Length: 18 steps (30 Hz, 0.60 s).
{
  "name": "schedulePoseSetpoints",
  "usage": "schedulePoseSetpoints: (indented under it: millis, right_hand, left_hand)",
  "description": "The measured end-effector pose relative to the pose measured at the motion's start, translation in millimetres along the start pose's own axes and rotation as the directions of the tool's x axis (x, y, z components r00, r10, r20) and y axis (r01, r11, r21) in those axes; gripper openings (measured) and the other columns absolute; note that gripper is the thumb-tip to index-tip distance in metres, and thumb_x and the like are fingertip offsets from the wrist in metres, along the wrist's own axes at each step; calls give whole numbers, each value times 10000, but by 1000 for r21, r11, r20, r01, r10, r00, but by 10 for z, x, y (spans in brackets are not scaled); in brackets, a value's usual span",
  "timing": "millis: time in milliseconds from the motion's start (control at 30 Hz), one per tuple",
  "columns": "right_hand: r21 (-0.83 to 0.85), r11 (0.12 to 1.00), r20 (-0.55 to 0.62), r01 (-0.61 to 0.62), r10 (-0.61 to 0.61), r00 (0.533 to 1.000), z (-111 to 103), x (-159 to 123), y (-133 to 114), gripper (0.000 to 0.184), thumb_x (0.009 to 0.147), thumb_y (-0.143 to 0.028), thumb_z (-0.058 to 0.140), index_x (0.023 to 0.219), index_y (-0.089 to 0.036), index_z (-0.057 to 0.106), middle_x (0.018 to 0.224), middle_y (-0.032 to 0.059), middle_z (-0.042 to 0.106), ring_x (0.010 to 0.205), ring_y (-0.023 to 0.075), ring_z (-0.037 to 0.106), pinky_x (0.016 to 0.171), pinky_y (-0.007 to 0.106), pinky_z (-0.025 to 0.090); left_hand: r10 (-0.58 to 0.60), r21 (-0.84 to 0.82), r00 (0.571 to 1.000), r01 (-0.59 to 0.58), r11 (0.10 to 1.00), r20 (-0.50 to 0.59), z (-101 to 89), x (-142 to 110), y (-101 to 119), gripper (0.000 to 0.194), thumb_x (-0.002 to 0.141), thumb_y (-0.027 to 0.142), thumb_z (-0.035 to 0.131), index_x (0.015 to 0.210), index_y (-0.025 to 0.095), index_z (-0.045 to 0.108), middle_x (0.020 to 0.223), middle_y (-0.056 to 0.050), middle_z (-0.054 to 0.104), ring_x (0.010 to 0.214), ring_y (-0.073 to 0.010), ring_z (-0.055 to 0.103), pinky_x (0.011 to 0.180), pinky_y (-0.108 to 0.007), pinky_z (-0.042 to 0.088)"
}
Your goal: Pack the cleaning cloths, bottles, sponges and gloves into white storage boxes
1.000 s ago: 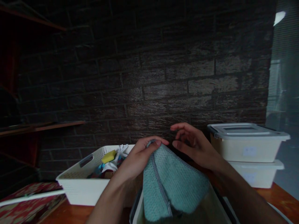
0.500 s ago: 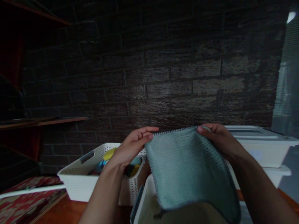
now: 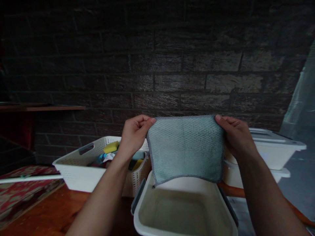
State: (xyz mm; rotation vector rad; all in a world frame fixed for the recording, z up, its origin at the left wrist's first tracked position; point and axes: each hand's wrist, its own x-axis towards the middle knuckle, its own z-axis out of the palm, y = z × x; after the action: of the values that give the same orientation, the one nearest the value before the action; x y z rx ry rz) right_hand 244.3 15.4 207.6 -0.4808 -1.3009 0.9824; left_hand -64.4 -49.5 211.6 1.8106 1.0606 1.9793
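Cloth pinched at both upper corners by my hands, centre frame; looks light, limp, best held there.

Stacked lidded boxes stand before a dark brick wall, right of a shelf.

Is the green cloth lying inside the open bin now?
No, the left hand and right hand hold the cloth up by its top corners.
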Motion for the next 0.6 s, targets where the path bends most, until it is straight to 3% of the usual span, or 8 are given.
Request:
schedulePoseSetpoints:
  millis: [167,600]
  right_hand:
    - [12,998,-18,68,-67,998,1,6,-9,184,834,-370,795,759,-209,747,704,7,609,606,133,509,552,261,422]
    - [1,987,-46,162,-161,986,71,-47,-40,229,834,-315,799,719,-144,699,631,-19,537,550,100,455,505,236,357]
  left_hand:
    - [-1,-83,1000,3,997,31,-18,11,8,146,873,329,715,845,186,733,696,-5,616,585,-110,499,529,-213,377]
    - [91,-116,987,-106,988,-132,-20,13,17,112,870,290,725,800,203,733,670,10,608,549,-98,465,513,-218,354]
